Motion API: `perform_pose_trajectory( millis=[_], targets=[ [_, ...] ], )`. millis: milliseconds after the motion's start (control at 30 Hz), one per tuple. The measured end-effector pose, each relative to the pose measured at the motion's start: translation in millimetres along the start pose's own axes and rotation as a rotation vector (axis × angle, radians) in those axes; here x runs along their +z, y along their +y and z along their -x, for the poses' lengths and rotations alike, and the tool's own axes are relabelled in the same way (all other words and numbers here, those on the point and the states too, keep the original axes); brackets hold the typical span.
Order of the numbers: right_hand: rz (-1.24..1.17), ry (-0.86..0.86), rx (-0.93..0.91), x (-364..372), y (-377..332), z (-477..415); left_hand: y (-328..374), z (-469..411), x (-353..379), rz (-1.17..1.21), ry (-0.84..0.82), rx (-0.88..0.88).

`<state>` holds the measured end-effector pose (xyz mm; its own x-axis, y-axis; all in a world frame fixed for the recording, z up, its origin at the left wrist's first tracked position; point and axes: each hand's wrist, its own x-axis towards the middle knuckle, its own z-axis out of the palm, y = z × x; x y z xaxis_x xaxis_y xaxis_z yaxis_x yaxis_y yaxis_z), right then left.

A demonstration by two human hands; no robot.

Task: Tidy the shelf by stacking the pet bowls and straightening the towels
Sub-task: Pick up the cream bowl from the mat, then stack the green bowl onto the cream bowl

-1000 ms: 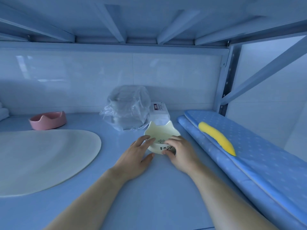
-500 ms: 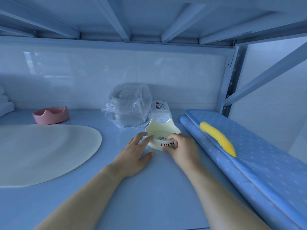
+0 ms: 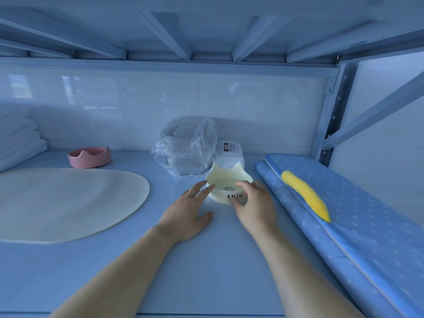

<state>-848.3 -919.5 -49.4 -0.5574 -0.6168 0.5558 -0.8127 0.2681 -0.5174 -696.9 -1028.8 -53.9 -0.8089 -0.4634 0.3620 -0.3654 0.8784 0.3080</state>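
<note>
Mid-shelf (image 3: 229, 260), the cream cat-eared bowl (image 3: 226, 180) sits between both hands, its ears toward twelve o'clock. The right hand (image 3: 254, 207) pinches its near rim at four o'clock, thumb outside below the lettering and fingers curled over the edge. The left hand (image 3: 187, 214) lies palm-down, fingers spread, fingertips touching the bowl's nine o'clock side; the pink bowl (image 3: 89, 157) stands well apart at ten o'clock, near the stacked white towels (image 3: 18, 143).

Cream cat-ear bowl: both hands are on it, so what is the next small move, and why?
Probably lift the cream bowl and carry it left to the pink bowl. The right hand grips its near rim, the left hand touches its side, and the two bowls sit apart on the shelf, unstacked.
</note>
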Motion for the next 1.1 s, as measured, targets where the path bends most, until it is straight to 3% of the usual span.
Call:
perform_pose_trajectory(
  millis=[167, 367, 733, 1100],
  targets=[
    [0.001, -0.073, -0.189, -6.7, -27.9, 14.0, -3.0, 23.3, -23.6, -0.161, 0.157, -0.067],
    [-0.043, -0.31, -0.496, 13.0, -99.4, 32.2, -45.1, 95.6, -75.2, -0.205, 0.164, -0.153],
    [-0.226, -0.448, -0.711, 120.8, -291.5, 56.1, -156.9, 222.6, -186.0, -0.323, 0.248, -0.356],
    [-0.318, -0.657, -0.856, 219.6, -426.3, 71.8, -275.5, 316.6, -267.2, -0.322, 0.316, -0.532]
  ],
)
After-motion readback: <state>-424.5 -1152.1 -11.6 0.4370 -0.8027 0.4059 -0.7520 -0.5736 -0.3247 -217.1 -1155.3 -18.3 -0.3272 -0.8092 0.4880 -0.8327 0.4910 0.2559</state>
